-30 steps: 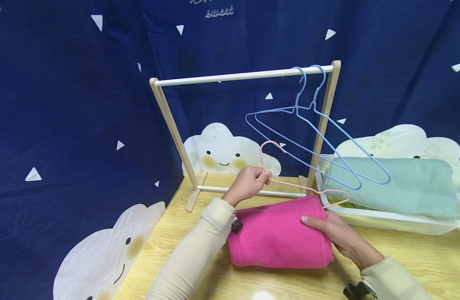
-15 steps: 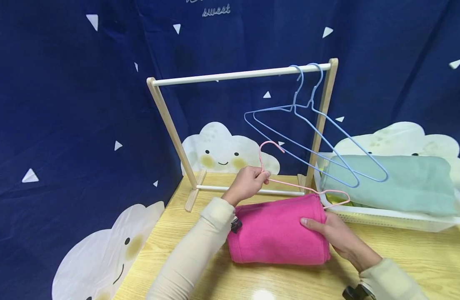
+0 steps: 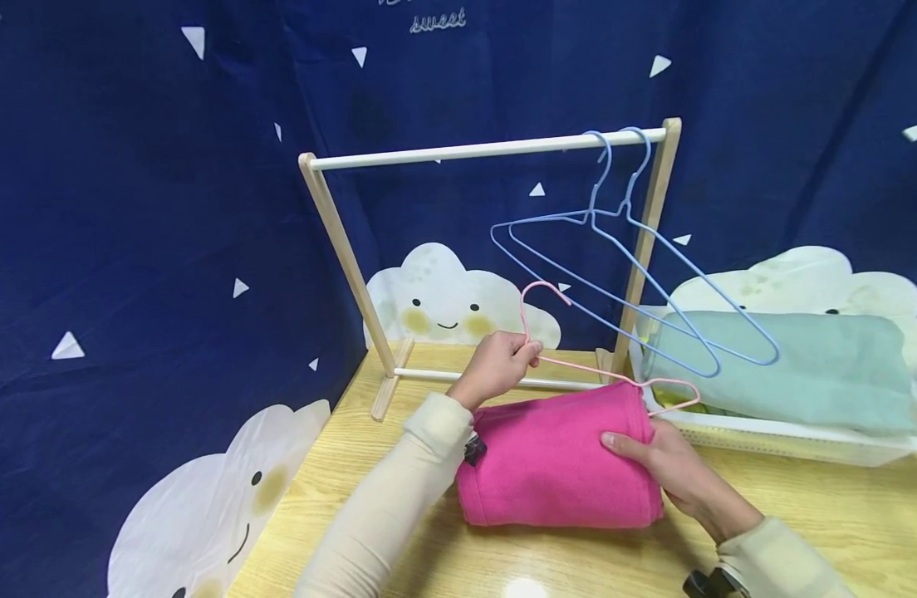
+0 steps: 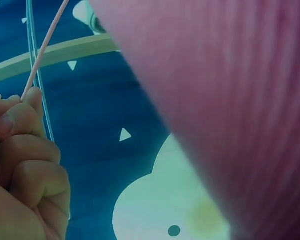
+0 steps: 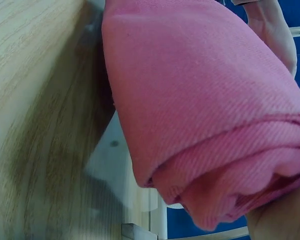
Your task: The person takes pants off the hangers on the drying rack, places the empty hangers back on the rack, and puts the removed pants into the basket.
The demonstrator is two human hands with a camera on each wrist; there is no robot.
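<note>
In the head view my left hand (image 3: 496, 365) pinches the thin pink clothes hanger (image 3: 589, 368) at the base of its hook. A folded bright pink cloth (image 3: 556, 465) hangs at the hanger, whose right end sticks out past the cloth's edge. My right hand (image 3: 683, 469) grips the cloth's right side, thumb on the front and the other fingers hidden behind. The left wrist view has the hanger's wire (image 4: 44, 45) rising from the curled fingers, with the pink cloth (image 4: 215, 90) close by. Stacked folded layers of the cloth (image 5: 190, 90) show in the right wrist view, above the wooden table.
Behind stands a wooden rack with a white top rail (image 3: 458, 154). Two blue hangers (image 3: 610, 158) hang near its right end. At the right a white basket (image 3: 802, 448) holds a folded mint-green cloth (image 3: 787, 365). A dark blue curtain (image 3: 167, 208) forms the backdrop.
</note>
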